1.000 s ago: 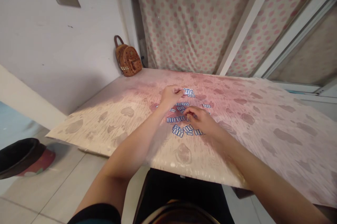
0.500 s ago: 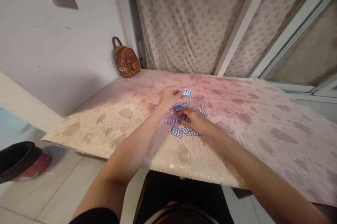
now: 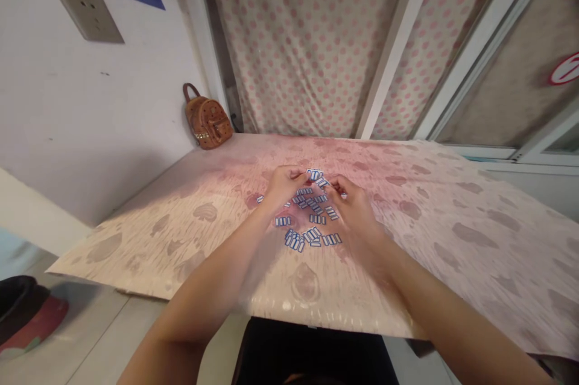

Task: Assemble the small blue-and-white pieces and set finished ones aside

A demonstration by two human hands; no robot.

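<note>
Many small flat pieces with blue and white stripes (image 3: 295, 240) lie scattered on the table between my forearms, some overlapping. My left hand (image 3: 288, 181) is closed in a pinch, holding striped pieces (image 3: 314, 174) above the far side of the scatter. Close by on the right, my right hand (image 3: 346, 197) pinches another striped piece (image 3: 322, 182), which meets or overlaps those in my left hand. Whether they are cards or stickers I cannot make out.
A patterned cloth covers the table (image 3: 452, 264). A small brown backpack (image 3: 208, 122) stands at its far left corner against the wall. Behind hangs a dotted curtain (image 3: 307, 47). On the floor at the left is a dark-rimmed bin (image 3: 34, 312).
My right hand has lifted from the scattered pieces and moved up and away to my left hand, with a striped piece in its fingers. The view has tilted slightly.
</note>
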